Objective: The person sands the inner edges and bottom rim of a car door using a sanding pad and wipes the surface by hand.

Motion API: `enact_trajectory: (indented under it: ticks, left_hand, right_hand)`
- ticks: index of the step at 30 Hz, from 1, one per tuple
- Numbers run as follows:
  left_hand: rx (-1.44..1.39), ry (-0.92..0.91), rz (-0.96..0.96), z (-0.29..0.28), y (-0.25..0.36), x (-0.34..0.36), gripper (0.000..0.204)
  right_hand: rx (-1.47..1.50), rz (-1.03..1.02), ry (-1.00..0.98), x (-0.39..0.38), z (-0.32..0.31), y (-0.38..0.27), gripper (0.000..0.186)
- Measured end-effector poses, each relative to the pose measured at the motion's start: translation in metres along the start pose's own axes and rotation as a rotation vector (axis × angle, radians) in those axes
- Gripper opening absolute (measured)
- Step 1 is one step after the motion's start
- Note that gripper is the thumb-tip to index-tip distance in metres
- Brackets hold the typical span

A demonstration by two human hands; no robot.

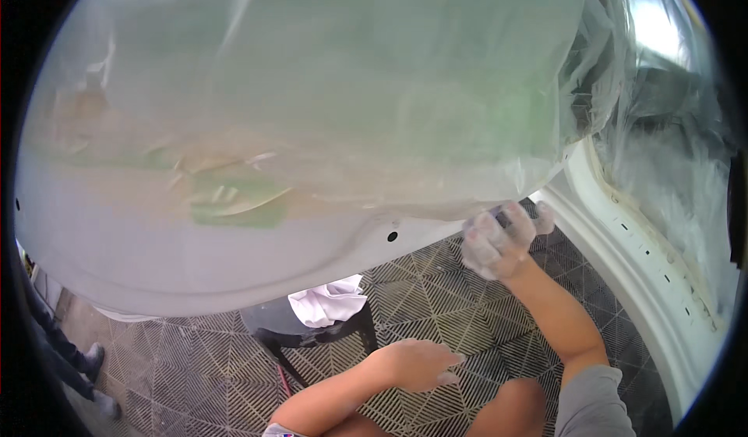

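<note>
A pale panel, shaped like a car door [312, 250], fills the upper part of the view. Its upper part lies under cloudy plastic film [351, 86], with green tape [238, 203] along the lower part of it. My right hand [499, 242], whitish with dust, reaches up to the panel's lower right edge; its bent fingers are spread, and no held thing shows. Whether the fingertips touch the edge cannot be made out. Lower down, my left hand [421, 363] hangs in front of me, also dusty, with fingers stretched, thumb apart and nothing in it.
A dark stool [269, 320] stands under the panel, a crumpled white cloth [331, 300] on its seat. To the right curves a white body frame [623, 234], with more plastic film [670, 141] behind it. Another person's legs [66, 351] show at far left. Patterned tiles [436, 297] cover the floor.
</note>
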State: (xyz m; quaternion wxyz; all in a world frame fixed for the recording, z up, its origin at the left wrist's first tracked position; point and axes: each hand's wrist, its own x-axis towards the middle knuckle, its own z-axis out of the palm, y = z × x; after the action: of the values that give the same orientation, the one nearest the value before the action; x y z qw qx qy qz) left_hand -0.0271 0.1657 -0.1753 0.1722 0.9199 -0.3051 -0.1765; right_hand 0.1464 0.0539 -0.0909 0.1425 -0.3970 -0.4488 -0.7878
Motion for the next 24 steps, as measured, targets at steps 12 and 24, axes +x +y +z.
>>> enact_trajectory:
  ticks: [12, 24]
  left_hand:
    - [-0.089, 0.055, 0.072, 0.008, 0.004, -0.008, 0.058]
    - [0.022, 0.266, 0.201, -0.008, 0.014, -0.005, 0.050]
  right_hand:
    - [0.054, -0.240, -0.009, -0.011, -0.002, 0.025, 0.013]
    - [-0.003, 0.004, 0.113, 0.029, 0.018, -0.035, 0.035]
